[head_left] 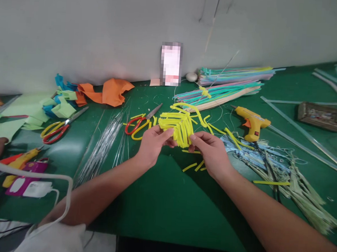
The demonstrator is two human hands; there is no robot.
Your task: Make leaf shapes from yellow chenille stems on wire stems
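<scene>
Rising at the back, a pale wall meets the green table, over which I hold a yellow leaf. Behind the leaf and to its right lie bundles of coloured stems; left of it spread silvery wires. Well to the right of the leaf sits a brown tray of small bits, too blurred for me to name. My left hand is closed to a pinch on the leaf's lower left, thumb in front; my right hand pinches its lower right edge between thumb and fingers. A yellow glue gun lies right of the leaf, red-and-yellow scissors left of it, and short yellow strips show just below it.
</scene>
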